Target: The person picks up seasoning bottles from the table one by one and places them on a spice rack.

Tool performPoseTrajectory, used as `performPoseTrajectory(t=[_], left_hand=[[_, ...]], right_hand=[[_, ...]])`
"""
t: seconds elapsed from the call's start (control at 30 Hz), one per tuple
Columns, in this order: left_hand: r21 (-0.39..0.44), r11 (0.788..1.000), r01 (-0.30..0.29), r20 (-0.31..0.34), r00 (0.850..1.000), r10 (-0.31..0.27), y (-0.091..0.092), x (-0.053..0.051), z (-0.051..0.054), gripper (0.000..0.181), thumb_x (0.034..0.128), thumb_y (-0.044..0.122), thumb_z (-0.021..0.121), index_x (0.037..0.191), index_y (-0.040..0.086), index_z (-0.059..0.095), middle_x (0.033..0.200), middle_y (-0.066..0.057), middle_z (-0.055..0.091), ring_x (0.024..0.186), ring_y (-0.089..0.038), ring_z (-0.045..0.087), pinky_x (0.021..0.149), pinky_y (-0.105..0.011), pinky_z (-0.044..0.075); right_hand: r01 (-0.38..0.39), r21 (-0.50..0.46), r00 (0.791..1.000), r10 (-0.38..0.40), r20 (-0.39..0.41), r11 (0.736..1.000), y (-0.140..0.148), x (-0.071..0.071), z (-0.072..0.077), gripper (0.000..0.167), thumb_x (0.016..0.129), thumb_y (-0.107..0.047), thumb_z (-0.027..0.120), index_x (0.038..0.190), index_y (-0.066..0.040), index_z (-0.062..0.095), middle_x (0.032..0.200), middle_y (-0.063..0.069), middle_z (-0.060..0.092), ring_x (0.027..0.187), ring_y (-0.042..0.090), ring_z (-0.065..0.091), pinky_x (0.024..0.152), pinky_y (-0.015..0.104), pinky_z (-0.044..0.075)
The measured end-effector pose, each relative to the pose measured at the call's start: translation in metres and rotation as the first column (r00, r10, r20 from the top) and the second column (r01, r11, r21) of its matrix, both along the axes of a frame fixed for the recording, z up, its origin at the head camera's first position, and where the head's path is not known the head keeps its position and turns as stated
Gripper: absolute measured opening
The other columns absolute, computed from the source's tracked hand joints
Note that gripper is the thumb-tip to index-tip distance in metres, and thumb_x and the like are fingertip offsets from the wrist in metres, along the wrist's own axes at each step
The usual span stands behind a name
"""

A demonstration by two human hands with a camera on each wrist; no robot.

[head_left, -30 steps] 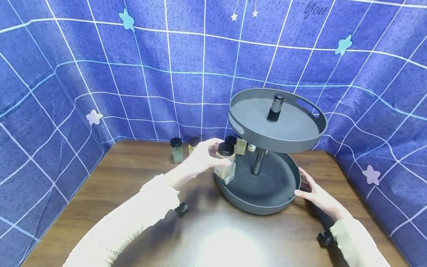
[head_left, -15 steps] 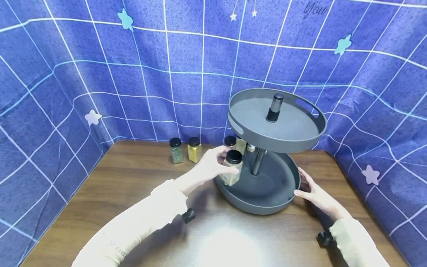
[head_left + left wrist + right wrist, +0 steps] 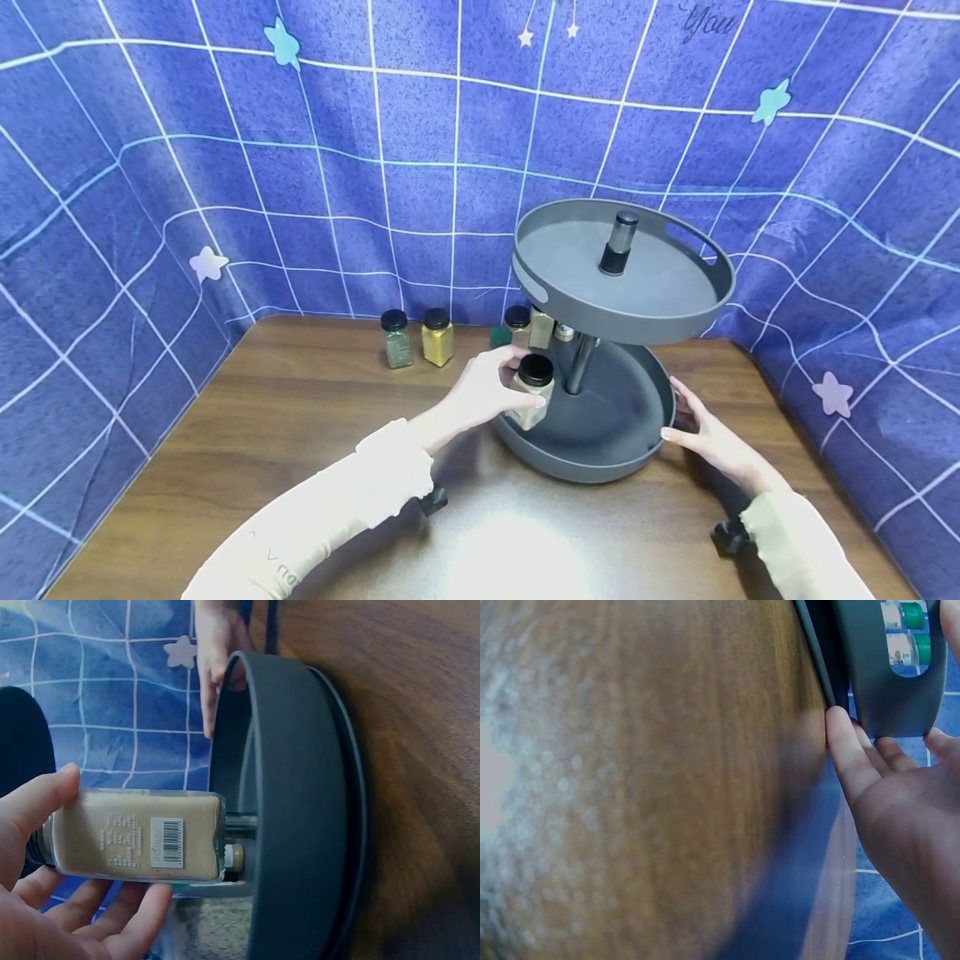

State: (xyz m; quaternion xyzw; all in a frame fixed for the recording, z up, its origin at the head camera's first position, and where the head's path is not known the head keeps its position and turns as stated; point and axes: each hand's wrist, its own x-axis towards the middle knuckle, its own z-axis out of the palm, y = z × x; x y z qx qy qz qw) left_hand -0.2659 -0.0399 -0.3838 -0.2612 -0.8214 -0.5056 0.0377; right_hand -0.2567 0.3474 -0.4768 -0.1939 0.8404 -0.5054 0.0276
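Black-lidded jar of beige powder (image 3: 532,402) is pinched between the thumb and fingers of my left hand (image 3: 480,390), above the near left part of the lower grey tray (image 3: 585,472). In the left wrist view, the jar (image 3: 142,832) lies sideways across the picture with its barcode label showing, and its base is near the tray wall (image 3: 300,810). My right hand (image 3: 720,446) touches the lower tray's outer right side with extended fingers. The right wrist view shows the fingers of that hand (image 3: 900,795) against the tray wall (image 3: 892,705), beside its handle opening.
Upper grey tray (image 3: 622,304) stands over the lower one on a central post (image 3: 582,367). A green-lidded jar (image 3: 501,337) and several others stand at the lower tray's back left. Jars of green (image 3: 398,346) and yellow (image 3: 438,343) contents stand on the table's left back.
My left hand has moved right and toward the front with the beige jar. A green lid behind it and the yellow jar have come into view. My right hand has stayed at the tray's side.
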Motion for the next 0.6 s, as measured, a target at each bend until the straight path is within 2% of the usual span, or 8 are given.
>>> performPoseTrajectory(t=[0.13,0.33,0.6], left_hand=[[-0.047,0.999,-0.021,-0.048,0.999,0.019,0.001,0.002,-0.005,0.056,0.0655,0.022,0.086,0.115,0.011,0.063,0.109,0.000,0.069,0.094,-0.011,0.064,0.084,-0.024,0.049],[-0.038,0.999,-0.026,-0.033,0.999,0.025,0.003,0.005,-0.014,0.055,0.0655,0.019,0.086,0.114,0.011,0.063,0.106,0.000,0.070,0.091,-0.012,0.066,0.081,-0.024,0.051],[-0.076,0.997,-0.030,-0.068,0.997,0.025,0.005,0.007,-0.026,0.052,0.0657,0.020,0.085,0.113,0.011,0.064,0.104,0.001,0.070,0.090,-0.010,0.065,0.081,-0.024,0.051]], right_hand=[[0.007,-0.004,1.000,-0.006,0.011,1.000,0.001,0.001,0.000,0.080,0.090,-0.007,0.061,0.150,-0.005,0.009,0.141,0.031,0.030,0.114,0.002,0.045,0.089,0.007,0.033],[0.018,0.017,1.000,-0.019,0.023,1.000,0.002,-0.001,-0.003,0.081,0.091,-0.009,0.061,0.151,-0.006,0.008,0.142,0.031,0.030,0.116,0.006,0.043,0.088,0.007,0.034],[0.030,0.037,0.999,-0.030,0.020,0.999,0.003,-0.002,-0.003,0.080,0.091,-0.011,0.061,0.151,-0.007,0.008,0.141,0.031,0.030,0.116,0.005,0.043,0.088,0.006,0.033]])
